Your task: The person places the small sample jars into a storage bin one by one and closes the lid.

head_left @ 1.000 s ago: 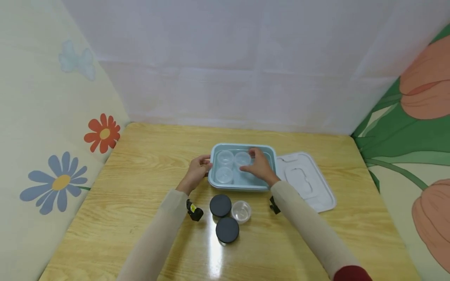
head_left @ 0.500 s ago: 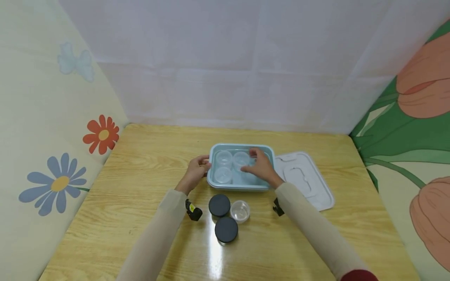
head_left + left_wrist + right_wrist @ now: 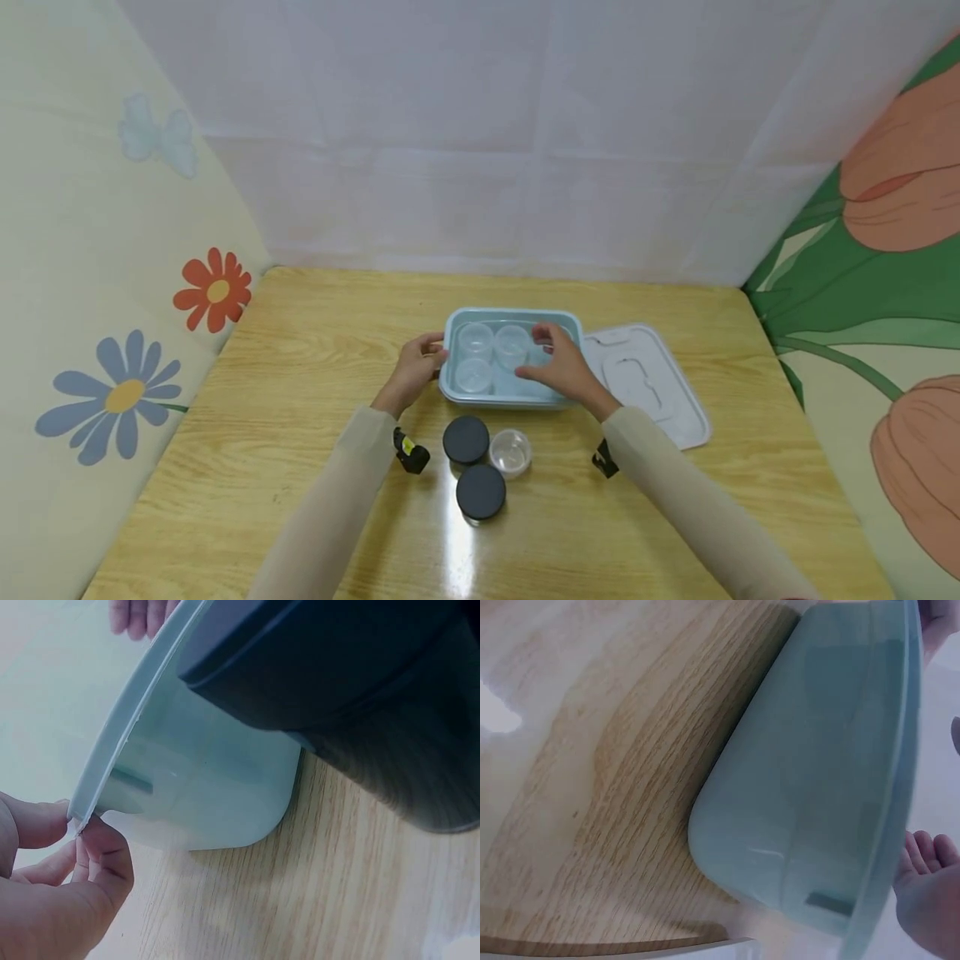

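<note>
My left hand (image 3: 416, 367) grips the left rim of a light-blue plastic box (image 3: 551, 398); the left wrist view shows thumb and fingers (image 3: 105, 847) pinching that rim. Inside the box stand three clear plastic cups: one at the back left (image 3: 476, 340), one in the back middle (image 3: 512, 343) and one at the front left (image 3: 474, 377). Over the right part of the box is my right hand (image 3: 566, 367), fingers loosely curved and holding nothing, just right of the back middle cup. In the right wrist view its fingers (image 3: 926, 851) show beyond the box rim.
In front of the box stand two black-lidded jars, one behind (image 3: 466, 438) and one nearer (image 3: 481, 492), with a clear cup (image 3: 511, 452) beside them. A white lid (image 3: 660, 387) lies right of the box on the wooden table (image 3: 337, 333).
The right hand has drawn back slightly to the right and toward the near side, away from the back middle cup, which stays in the box. The left hand keeps its grip on the rim.
</note>
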### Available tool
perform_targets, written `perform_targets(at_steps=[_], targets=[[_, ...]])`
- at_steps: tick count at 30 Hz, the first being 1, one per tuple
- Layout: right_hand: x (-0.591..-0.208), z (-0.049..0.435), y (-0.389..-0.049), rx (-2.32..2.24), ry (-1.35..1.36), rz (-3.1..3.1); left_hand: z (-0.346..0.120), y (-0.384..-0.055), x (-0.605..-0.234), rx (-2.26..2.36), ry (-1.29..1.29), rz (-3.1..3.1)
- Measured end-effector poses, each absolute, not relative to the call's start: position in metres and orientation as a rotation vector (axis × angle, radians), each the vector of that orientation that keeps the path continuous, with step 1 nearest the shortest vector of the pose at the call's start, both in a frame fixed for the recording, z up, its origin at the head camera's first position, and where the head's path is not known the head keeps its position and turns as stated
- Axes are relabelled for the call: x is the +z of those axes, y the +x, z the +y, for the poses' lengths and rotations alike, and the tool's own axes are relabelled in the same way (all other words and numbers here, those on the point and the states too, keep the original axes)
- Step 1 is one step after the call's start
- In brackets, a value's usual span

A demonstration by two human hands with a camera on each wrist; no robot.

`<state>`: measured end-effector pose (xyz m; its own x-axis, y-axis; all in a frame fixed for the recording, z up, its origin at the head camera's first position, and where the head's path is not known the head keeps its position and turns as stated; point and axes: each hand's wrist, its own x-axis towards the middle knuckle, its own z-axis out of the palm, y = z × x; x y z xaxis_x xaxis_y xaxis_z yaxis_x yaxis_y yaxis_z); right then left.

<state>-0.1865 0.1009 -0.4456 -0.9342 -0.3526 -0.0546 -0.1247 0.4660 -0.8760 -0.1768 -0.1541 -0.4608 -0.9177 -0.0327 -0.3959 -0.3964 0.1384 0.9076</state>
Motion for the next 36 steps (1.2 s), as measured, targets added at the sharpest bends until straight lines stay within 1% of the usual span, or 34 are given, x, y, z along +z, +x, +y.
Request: perform_targets(at_steps=[11, 26, 36], targets=[[-0.435, 0.106, -0.158, -1.543, -0.536, 2.481, -0.155, -0.176, -0.459, 1.819, -0.414, 2.157], [-0.439, 0.104, -0.131, -1.562, -0.675, 2.469, -0.155, -0.177, -0.460, 1.799, -0.419, 2.155], [-0.448, 0.103, -0.114, -1.528, -0.822, 2.503, -0.153, -0.176, -0.456, 1.784, -0.420, 2.163]])
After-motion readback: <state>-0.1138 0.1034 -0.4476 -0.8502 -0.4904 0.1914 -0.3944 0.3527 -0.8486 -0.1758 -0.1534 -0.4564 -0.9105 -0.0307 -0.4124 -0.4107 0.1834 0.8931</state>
